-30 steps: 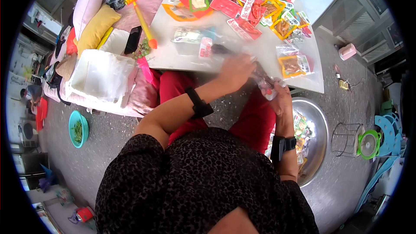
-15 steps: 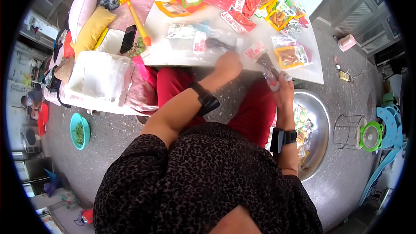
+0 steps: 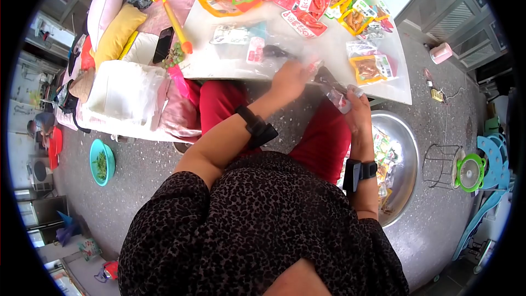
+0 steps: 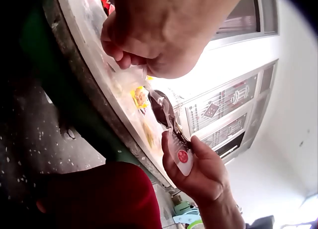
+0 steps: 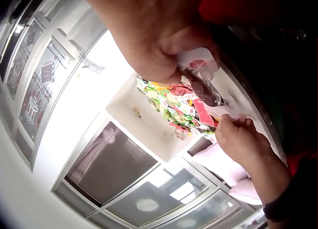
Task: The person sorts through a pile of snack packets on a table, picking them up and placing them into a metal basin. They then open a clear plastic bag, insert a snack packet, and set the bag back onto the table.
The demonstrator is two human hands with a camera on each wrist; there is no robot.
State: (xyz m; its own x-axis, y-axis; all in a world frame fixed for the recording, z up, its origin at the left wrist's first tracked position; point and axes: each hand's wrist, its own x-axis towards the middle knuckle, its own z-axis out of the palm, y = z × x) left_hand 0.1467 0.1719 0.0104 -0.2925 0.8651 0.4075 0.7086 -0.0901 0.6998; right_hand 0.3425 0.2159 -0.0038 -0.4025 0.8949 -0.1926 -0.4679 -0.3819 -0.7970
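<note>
In my right hand (image 3: pixel 359 111) I hold a clear plastic packet (image 3: pixel 331 83) by its near end, over the table's front edge. Something dark brown fills it, and a red round mark shows beside my right fingers in the left wrist view. My left hand (image 3: pixel 289 81) is at the packet's far end, its curled fingers pinching clear film (image 4: pixel 133 76). Just beyond my left hand, a similar clear packet (image 3: pixel 276 51) with dark contents lies on the white table (image 3: pixel 205 68). My left palm is hidden in the head view.
Several colourful food packets (image 3: pixel 315 0) are heaped at the table's back. A yellow-edged packet (image 3: pixel 372 68) lies near its right corner. A steel basin (image 3: pixel 408 186) of packets stands on the floor at right. At left, a white foam box (image 3: pixel 123 93) rests on the pink bed.
My left hand first drew left from the held packet, then came back to its far end. The packet's far end has swung slightly left; my right hand keeps its grip.
</note>
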